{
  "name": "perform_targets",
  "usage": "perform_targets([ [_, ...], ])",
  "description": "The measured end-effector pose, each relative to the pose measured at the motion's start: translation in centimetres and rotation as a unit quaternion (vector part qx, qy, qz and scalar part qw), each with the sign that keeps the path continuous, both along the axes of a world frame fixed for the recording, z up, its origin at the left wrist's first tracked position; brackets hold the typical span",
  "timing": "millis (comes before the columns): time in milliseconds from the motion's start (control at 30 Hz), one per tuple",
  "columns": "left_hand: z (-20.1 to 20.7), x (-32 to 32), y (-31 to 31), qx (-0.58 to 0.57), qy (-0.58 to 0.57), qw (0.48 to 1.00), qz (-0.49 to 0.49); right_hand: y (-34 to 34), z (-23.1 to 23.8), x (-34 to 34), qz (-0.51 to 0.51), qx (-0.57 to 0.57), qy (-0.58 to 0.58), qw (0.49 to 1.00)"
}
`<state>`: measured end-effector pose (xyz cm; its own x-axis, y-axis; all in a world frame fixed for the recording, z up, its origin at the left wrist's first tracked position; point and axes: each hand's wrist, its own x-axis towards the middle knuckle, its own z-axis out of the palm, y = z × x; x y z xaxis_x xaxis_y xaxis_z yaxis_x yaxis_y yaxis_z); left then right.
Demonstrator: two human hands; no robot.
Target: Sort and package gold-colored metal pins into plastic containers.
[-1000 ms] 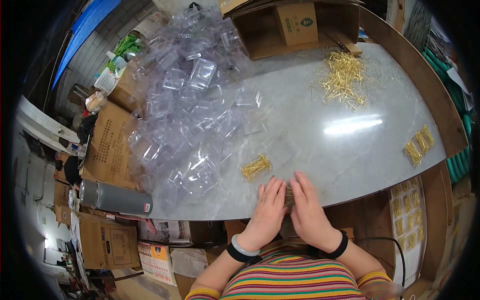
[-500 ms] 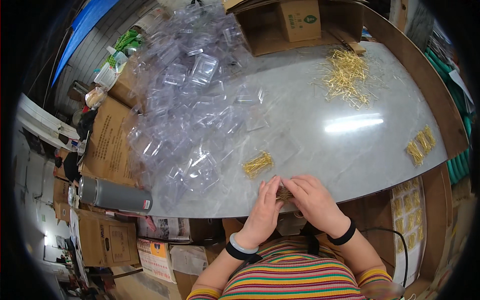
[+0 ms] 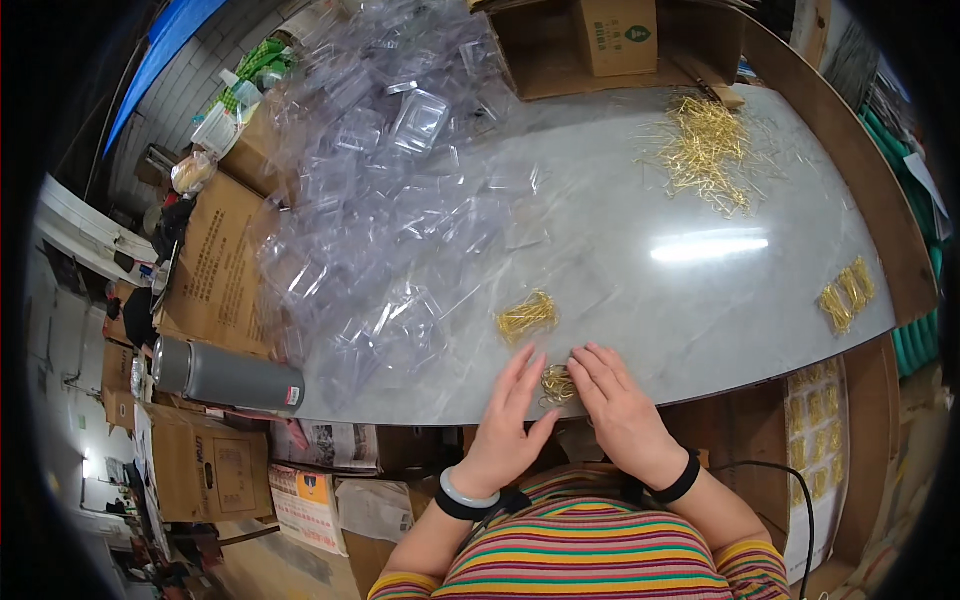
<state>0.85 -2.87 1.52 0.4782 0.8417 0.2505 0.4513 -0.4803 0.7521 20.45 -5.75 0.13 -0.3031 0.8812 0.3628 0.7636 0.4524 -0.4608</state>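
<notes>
Close to the table's near edge, a small bundle of thin gold metal hooks (image 3: 556, 384) stands between my two hands. My left hand (image 3: 508, 425) is at its left, fingers stretched and thumb apart. On the other side, my right hand (image 3: 622, 412) has its fingers straight, their inner side beside the bundle; light contact cannot be made out. A second bundle of gold hooks (image 3: 527, 316) lies just beyond my left fingertips. Farther back to the right is a loose heap of gold hooks (image 3: 708, 150).
Clear plastic blister shells (image 3: 400, 220) cover the table's left side. A grey bottle (image 3: 235, 377) lies at the left edge. More gold bundles (image 3: 847, 295) sit at the far right. An open cardboard box (image 3: 540, 70) stands at the back; a cardboard strip (image 3: 850, 140) borders the right.
My hands have come apart from around the bundle, the left moving left and its thumb spreading. The bundle now shows between them. The whole view has shifted slightly.
</notes>
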Motion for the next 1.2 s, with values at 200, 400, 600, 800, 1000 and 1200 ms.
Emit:
perform_targets([
  [200,-0.7,-1.4,-0.4,0.126,0.077,0.983,0.107,0.2,0.3,0.5,0.007,-0.005,0.029,1.0],
  [400,-1.5,1.2,-0.1,0.131,0.043,0.986,0.091,0.2,-0.4,0.3,-0.008,0.05,0.005,0.999],
  [600,-0.4,-2.0,1.0,-0.016,-0.016,0.983,0.184,0.5,0.2,0.6,0.0,0.03,0.03,0.999],
  [800,0.7,-3.1,5.8,-0.317,-0.168,0.911,0.203,0.6,0.3,0.7,0.007,0.042,0.018,0.999],
  [1000,0.8,-2.6,7.9,-0.348,-0.122,0.91,0.19,0.8,-0.3,0.4,-0.005,0.077,0.017,0.997],
  [1200,0.7,-2.4,6.4,-0.362,-0.242,0.881,0.184,0.7,0.1,0.3,-0.018,0.081,0.021,0.996],
])
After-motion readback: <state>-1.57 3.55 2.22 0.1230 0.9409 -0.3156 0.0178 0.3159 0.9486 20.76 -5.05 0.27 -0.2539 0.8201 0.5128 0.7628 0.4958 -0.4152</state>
